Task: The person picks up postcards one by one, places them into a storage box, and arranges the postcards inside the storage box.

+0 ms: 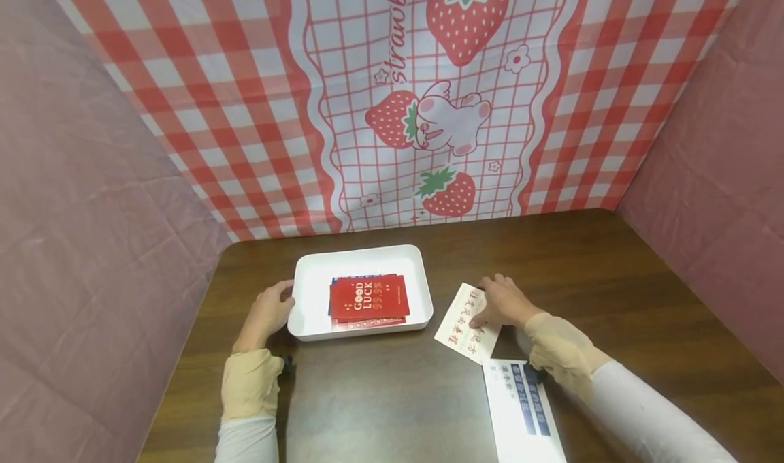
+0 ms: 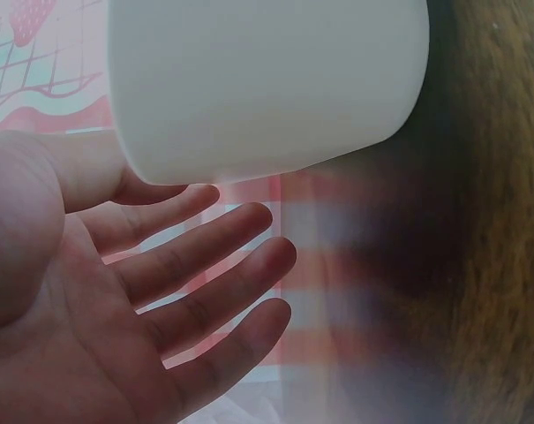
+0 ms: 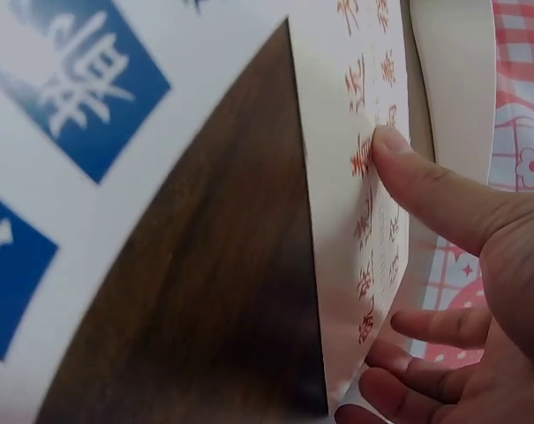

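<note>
A cream card (image 1: 467, 322) with red handwritten-style characters lies to the right of the tray. My right hand (image 1: 505, 302) grips it by its right side. In the right wrist view the thumb (image 3: 434, 190) presses on the printed face, and the other fingers curl at the card's edge, their tips partly hidden. At the left end of the white tray (image 1: 361, 257), my left hand (image 1: 270, 313) touches or nearly touches the wall. Its fingers (image 2: 205, 265) are spread and relaxed in the left wrist view, with the thumb beside the tray wall.
In the tray lies a stack of cards, topped by a red "GOOD LUCK" card (image 1: 369, 297). A white card with blue blocks (image 1: 523, 412) rests on the brown table (image 1: 392, 395), below the cream card. A strawberry-print cloth (image 1: 453, 122) hangs behind, with pink cloth at both sides.
</note>
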Motion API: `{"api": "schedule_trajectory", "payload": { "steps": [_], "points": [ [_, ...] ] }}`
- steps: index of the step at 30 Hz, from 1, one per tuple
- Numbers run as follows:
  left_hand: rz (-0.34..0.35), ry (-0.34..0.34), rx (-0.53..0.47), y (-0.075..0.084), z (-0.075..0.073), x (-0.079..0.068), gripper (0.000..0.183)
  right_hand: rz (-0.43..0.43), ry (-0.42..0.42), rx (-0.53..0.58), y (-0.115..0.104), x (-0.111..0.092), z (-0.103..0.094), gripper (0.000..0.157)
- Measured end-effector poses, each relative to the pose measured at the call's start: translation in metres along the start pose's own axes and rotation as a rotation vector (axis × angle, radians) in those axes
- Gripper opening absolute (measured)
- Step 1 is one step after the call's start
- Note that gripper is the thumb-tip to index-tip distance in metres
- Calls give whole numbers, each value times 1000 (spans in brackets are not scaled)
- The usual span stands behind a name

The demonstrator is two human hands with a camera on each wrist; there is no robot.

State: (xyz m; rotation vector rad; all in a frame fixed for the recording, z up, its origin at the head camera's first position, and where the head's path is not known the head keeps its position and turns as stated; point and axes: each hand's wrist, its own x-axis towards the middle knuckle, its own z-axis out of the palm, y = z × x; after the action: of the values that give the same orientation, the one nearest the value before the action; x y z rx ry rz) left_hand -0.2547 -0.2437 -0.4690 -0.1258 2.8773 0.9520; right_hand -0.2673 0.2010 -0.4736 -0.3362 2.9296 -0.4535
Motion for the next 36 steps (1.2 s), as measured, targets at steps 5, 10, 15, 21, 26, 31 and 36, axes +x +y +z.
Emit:
{"api": "schedule_trajectory", "payload": {
  "steps": [5, 10, 15, 21, 26, 31, 36],
  "points": [
    [8, 3, -2, -2, 0, 1, 46, 11, 5, 50, 7, 7, -4, 59],
    [11, 17, -3, -2, 0, 0, 46, 18, -31, 160, 18, 15, -7, 24],
    [15, 24, 2, -1, 0, 0, 47, -52, -78, 279, 25, 18, -13, 14],
    [14, 23, -3, -1, 0, 0, 46, -78, -94, 373, 28, 18, -23, 19],
    [21, 22, -4, 0, -1, 0, 46, -67, -94, 463, 29, 19, -24, 18],
    [20, 23, -1, 0, -1, 0, 46, -30, -115, 553, 31, 18, -28, 19],
    [12, 23, 1, -1, -1, -1, 46, 10, -147, 628, 32, 16, -35, 22]
  ]
}}
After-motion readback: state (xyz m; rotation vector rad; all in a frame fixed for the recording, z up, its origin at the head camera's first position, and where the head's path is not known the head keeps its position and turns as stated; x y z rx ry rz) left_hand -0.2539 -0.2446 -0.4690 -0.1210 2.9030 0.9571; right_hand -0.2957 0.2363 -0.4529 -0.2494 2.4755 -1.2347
